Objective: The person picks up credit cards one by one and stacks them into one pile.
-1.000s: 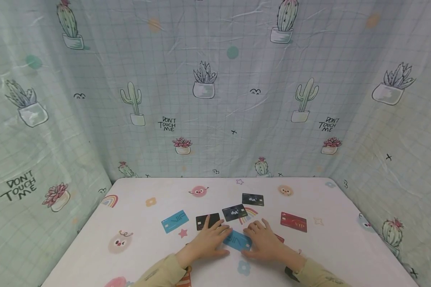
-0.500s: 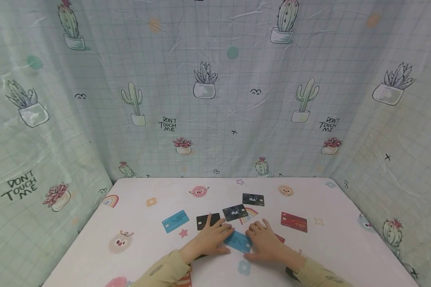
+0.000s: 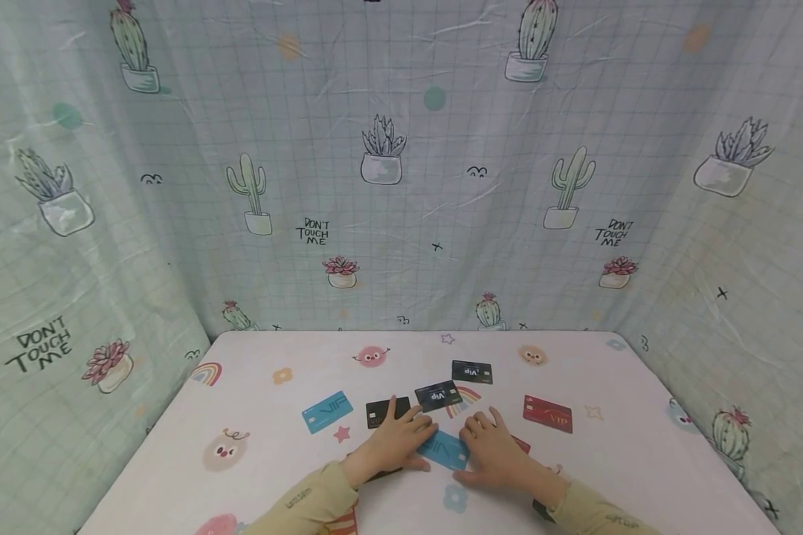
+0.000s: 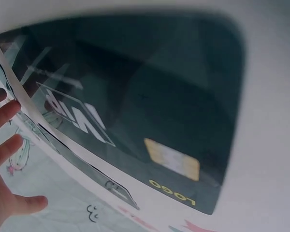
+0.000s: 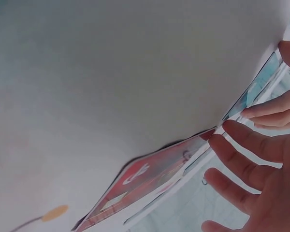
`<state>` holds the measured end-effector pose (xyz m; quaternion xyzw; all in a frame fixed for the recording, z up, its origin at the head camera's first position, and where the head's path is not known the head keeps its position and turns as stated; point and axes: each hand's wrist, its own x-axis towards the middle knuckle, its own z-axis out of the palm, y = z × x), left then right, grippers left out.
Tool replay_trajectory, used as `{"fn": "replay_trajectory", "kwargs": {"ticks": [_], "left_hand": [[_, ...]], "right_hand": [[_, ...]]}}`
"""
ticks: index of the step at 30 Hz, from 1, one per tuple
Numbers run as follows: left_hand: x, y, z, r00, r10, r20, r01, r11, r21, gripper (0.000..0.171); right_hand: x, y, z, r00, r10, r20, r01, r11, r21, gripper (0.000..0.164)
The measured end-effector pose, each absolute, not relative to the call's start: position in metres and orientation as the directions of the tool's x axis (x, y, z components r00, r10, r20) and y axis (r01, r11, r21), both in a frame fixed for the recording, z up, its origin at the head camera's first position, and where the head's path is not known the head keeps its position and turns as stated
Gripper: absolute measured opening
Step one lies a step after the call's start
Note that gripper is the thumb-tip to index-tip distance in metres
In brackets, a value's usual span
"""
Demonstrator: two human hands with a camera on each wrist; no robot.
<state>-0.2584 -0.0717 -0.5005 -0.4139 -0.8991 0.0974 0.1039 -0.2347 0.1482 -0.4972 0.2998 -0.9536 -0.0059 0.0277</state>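
A blue VIP card [image 3: 444, 450] lies flat on the table between the two hands. My left hand [image 3: 395, 440] is at its left edge, fingers spread. The index finger reaches over a black card [image 3: 383, 411]. My right hand [image 3: 491, 449] is at the blue card's right edge, with loosely bent fingers and the thumb by its near corner. A red card [image 5: 150, 175] lies under the right hand, mostly hidden in the head view. Beneath the left wrist is a dark card [image 4: 150, 96] with a gold chip, largely covered in the head view.
Two dark VIP cards [image 3: 439, 396] lie beyond the hands. A blue card [image 3: 327, 412] is at left and a red VIP card [image 3: 548, 414] at right. Another dark card [image 3: 542, 510] shows beside the right sleeve. A patterned curtain [image 3: 401, 223] surrounds the table [image 3: 254, 401].
My left hand has shifted slightly right, uncovering more of the dark card under its wrist. The right thumb has slid off the blue card's near corner. The cards look unmoved.
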Motion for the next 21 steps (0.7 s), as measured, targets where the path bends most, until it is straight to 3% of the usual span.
{"fn": "replay_trajectory", "kwargs": {"ticks": [21], "left_hand": [[-0.2538, -0.0696, -0.5033, -0.638, 0.757, 0.139, 0.713, 0.649, -0.265, 0.067]], "right_hand": [[-0.2431, 0.1484, -0.5007, -0.823, -0.567, 0.034, -0.568, 0.823, -0.022, 0.065]]}}
